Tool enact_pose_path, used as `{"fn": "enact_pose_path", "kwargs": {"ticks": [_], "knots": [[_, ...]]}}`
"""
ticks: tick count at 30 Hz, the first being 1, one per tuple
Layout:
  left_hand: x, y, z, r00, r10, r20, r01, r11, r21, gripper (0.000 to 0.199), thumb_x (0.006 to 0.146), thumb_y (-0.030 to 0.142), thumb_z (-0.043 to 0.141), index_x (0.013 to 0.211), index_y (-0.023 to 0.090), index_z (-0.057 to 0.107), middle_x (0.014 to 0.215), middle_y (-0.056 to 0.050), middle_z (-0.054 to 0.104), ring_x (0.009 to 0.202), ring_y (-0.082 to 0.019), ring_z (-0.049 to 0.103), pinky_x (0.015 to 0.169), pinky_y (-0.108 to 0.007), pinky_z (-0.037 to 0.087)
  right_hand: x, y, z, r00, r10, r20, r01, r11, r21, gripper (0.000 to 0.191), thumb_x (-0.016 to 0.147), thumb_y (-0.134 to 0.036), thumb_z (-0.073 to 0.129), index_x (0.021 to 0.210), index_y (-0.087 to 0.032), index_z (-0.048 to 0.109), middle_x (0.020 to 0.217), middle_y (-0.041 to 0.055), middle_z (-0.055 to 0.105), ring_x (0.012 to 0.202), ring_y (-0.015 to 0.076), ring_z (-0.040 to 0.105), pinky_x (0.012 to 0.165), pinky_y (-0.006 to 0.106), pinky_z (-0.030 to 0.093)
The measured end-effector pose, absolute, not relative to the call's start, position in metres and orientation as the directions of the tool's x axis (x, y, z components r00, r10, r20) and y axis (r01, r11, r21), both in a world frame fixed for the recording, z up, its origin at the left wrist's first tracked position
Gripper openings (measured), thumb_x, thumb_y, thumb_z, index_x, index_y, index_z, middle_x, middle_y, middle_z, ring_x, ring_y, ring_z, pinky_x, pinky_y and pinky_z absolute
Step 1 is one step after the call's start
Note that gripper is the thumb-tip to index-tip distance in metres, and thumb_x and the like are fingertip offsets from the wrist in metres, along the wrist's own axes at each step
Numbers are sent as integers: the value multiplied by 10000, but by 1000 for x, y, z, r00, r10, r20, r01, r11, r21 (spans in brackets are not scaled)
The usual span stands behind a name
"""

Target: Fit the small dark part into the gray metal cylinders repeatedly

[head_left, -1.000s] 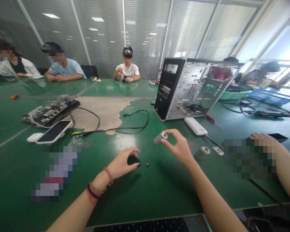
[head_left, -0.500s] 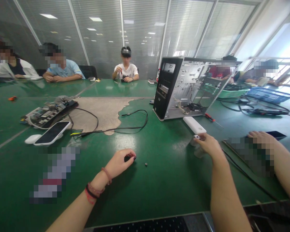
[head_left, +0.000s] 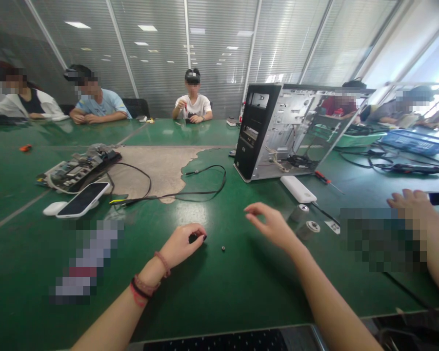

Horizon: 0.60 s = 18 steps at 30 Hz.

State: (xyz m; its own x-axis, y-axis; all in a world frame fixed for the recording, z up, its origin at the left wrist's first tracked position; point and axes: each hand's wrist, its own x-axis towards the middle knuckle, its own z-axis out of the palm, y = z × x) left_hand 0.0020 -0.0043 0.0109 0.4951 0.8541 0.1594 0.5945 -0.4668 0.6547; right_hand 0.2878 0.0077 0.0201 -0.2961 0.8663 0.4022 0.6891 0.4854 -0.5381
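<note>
My left hand (head_left: 186,243) rests on the green table (head_left: 212,302), its fingers curled round a small black object (head_left: 193,237) that is mostly hidden. Just right of it lies a tiny round metal piece (head_left: 223,248). Over the table, my right hand (head_left: 270,224) is raised with thumb and fingers apart and nothing between them. Two clear containers with metallic tops, one (head_left: 303,209) behind the other (head_left: 312,227), stand to the right of that hand. Behind them is a white oblong device (head_left: 298,189).
An opened computer case (head_left: 258,131) stands behind, with a red screwdriver (head_left: 324,178) beside it. Circuit boards (head_left: 80,168), a phone (head_left: 83,200) and cables (head_left: 175,195) lie left. Another person's hand (head_left: 417,209) reaches in at right; people sit across.
My right hand has let go of the metallic-topped container and moved left, its fingers opening. My left hand has hardly moved. The other person's hand at the right has shifted slightly right.
</note>
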Motion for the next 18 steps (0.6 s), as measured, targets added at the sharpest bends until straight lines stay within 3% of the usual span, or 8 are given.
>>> {"fn": "enact_pose_path", "kwargs": {"ticks": [3, 7, 10, 14, 18], "knots": [[2, -3, 10, 486, 858, 163, 608, -467, 642, 152, 848, 224, 486, 844, 173, 630, 813, -14, 661, 755, -143, 603, 717, -240, 449, 251, -5, 10, -595, 785, 171, 624, 585, -518, 251, 835, -364, 554, 1028, -206, 581, 887, 33, 601, 778, 161, 574, 708, 266, 435], [1, -3, 9, 485, 857, 178, 612, -477, 630, 146, 846, 219, 487, 838, 178, 626, 816, -13, 659, 763, -146, 602, 724, -243, 448, 234, -13, -2, -657, 745, 114, 634, 628, -451, 205, 815, -331, 588, 974, -203, 577, 842, 19, 584, 786, 162, 559, 698, 259, 409], [2, -3, 9, 486, 856, 178, 619, -481, 621, 143, 842, 213, 488, 839, 181, 627, 818, -14, 660, 768, -150, 603, 726, -248, 449, 233, -14, -6, -653, 744, 140, 625, 634, -456, 84, 836, -228, 544, 910, -197, 568, 843, 19, 584, 781, 150, 553, 696, 250, 407], [2, -3, 10, 493, 852, 178, 618, -487, 618, 149, 845, 214, 483, 851, 185, 629, 827, -15, 662, 772, -151, 604, 731, -250, 452, 246, -6, -1, -605, 770, 204, 618, 615, -491, 77, 853, -197, 502, 897, -201, 566, 858, 24, 587, 774, 147, 557, 708, 256, 427], [2, -3, 10, 500, 848, 176, 616, -490, 617, 159, 849, 226, 476, 853, 183, 629, 827, -20, 660, 774, -153, 603, 735, -254, 456, 291, 12, 11, -293, 871, 393, 724, 471, -505, 129, 857, -232, 475, 927, -195, 576, 864, 40, 598, 798, 168, 568, 749, 291, 439]]}}
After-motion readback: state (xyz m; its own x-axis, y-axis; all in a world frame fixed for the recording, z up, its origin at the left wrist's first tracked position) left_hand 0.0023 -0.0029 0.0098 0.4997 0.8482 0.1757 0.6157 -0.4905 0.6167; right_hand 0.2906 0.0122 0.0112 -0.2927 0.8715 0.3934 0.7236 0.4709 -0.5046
